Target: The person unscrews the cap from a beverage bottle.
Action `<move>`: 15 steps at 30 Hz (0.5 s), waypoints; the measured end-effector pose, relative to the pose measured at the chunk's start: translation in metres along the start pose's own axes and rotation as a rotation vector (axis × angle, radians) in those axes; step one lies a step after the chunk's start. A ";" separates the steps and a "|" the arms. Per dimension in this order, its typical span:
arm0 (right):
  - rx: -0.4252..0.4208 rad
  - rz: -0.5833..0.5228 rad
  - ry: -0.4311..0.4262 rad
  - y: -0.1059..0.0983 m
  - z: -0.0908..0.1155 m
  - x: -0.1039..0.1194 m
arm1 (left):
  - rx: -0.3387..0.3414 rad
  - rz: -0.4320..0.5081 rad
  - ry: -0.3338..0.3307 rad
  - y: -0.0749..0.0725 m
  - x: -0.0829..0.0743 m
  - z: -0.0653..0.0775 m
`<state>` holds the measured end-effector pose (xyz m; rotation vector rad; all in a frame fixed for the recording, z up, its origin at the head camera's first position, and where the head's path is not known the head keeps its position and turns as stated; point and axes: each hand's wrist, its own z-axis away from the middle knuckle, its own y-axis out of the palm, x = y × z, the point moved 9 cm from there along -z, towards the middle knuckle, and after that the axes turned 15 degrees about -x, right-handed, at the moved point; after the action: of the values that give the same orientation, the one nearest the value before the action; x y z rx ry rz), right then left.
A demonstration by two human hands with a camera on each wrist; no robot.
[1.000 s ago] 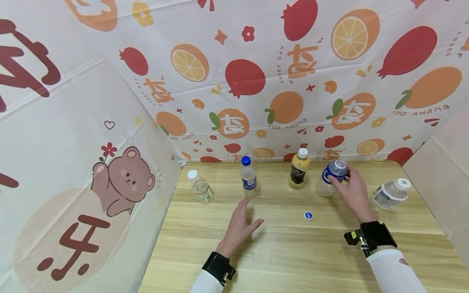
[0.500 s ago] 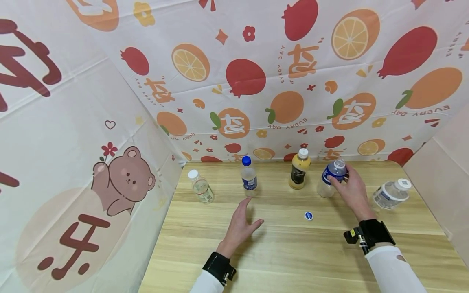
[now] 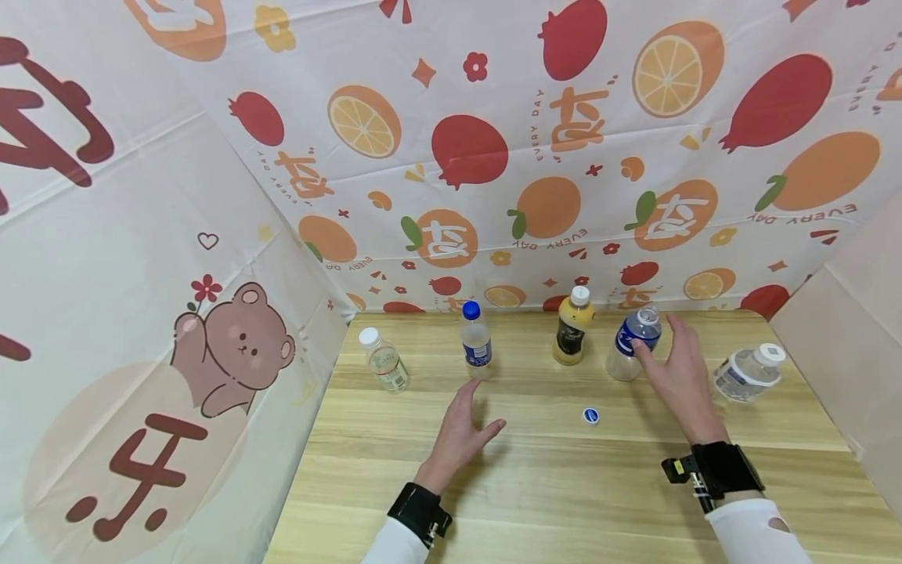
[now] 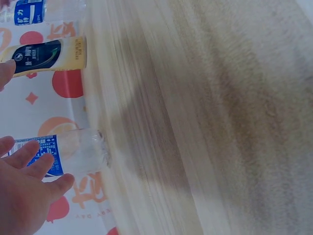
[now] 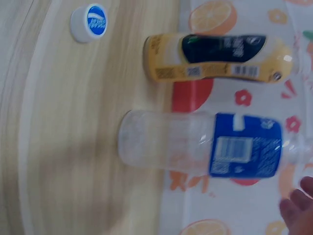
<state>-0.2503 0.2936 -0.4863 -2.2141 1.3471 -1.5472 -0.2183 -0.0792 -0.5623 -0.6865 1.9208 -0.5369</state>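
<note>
A clear bottle with a blue label (image 3: 623,365) stands uncapped at the back right of the table. Right beside it is my right hand (image 3: 682,384), thumb and fingers spread. In the right wrist view its fingertips (image 5: 293,205) are apart from that bottle. My left hand (image 3: 456,442) hovers over the table with fingers extended, holding nothing, just in front of a small clear bottle with a blue cap (image 3: 477,348). A white cap with a blue top (image 3: 590,416) lies on the table between the hands.
A yellow drink bottle with a black label (image 3: 572,329) stands mid-back. To the left is a white-capped clear bottle (image 3: 387,363), to the far right another clear bottle (image 3: 747,374). Printed cloth (image 3: 395,47) hangs behind the wooden table (image 3: 535,493).
My right hand's fingers have loosened and moved slightly away from the uncapped bottle, which stays standing. My left hand has kept its place. The head view has shifted slightly.
</note>
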 end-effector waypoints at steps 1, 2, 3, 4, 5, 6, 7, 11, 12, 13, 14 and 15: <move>-0.031 -0.008 -0.033 -0.002 0.001 0.008 | 0.001 -0.002 -0.004 -0.001 0.000 -0.001; -0.064 -0.017 -0.077 -0.004 0.001 0.017 | 0.001 -0.001 -0.008 -0.001 0.000 -0.002; -0.091 -0.025 -0.122 -0.005 0.002 0.026 | 0.002 -0.001 -0.012 -0.002 0.000 -0.002; -0.112 -0.035 -0.167 -0.004 0.004 0.035 | 0.002 -0.001 -0.014 -0.002 0.000 -0.003; -0.126 -0.049 -0.205 -0.003 0.005 0.043 | 0.003 -0.001 -0.017 -0.002 0.000 -0.003; -0.136 -0.063 -0.236 -0.001 0.007 0.049 | 0.005 0.001 -0.021 -0.002 0.001 -0.003; -0.136 -0.076 -0.252 0.002 0.008 0.055 | 0.008 0.004 -0.024 -0.002 0.001 -0.003; -0.063 -0.107 -0.186 0.019 0.008 0.061 | 0.021 0.018 -0.030 0.001 0.001 -0.003; -0.037 -0.106 -0.156 0.024 0.008 0.060 | 0.023 0.020 -0.030 0.002 0.001 -0.002; -0.008 -0.107 -0.126 0.030 0.007 0.059 | 0.024 0.019 -0.029 0.002 0.001 -0.002; 0.021 -0.105 -0.098 0.036 0.006 0.058 | 0.023 0.018 -0.027 0.003 0.001 -0.001; 0.046 -0.105 -0.077 0.041 0.005 0.057 | 0.020 0.017 -0.025 0.003 0.001 -0.001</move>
<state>-0.2656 0.2262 -0.4714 -2.3251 1.1800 -1.4924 -0.2199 -0.0781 -0.5646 -0.6604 1.8940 -0.5337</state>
